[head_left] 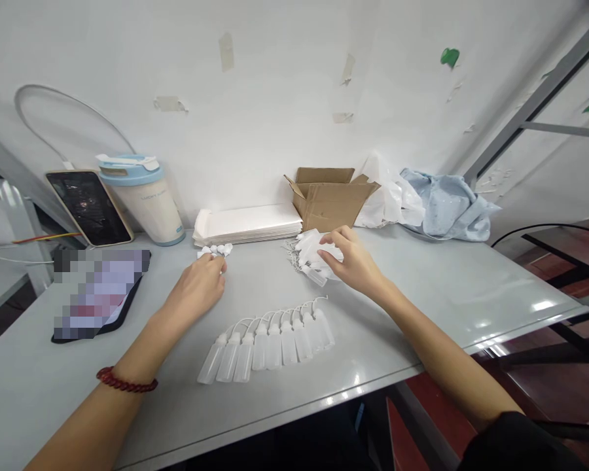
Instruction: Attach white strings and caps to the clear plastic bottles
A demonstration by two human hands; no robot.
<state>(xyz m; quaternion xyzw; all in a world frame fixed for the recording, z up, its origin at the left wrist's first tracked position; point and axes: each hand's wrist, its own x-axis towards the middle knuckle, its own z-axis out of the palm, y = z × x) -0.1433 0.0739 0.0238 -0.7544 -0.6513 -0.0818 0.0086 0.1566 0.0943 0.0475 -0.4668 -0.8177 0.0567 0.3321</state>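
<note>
My left hand (202, 284) is at the small white pieces (220, 250) left of centre, its fingers curled down; what the fingertips hold, if anything, is hidden. Over the right side of a heap of small translucent plastic bottles (310, 252) is my right hand (346, 256). Its thumb and fingers are apart, with nothing visibly gripped between them. Nearer to me, a slanting row of several translucent squeeze bottles (273, 347) lies on the grey table (373, 333), their thin curved cap straps pointing away from me.
Behind the hands lie a stack of white envelopes or flat packs (250, 226), an open cardboard box (331, 206), a white plastic bag (390, 199) and blue cloth-like material (446, 206). At left stand a tumbler (150, 206) and a cabled phone (91, 206), near another blurred phone (103, 294).
</note>
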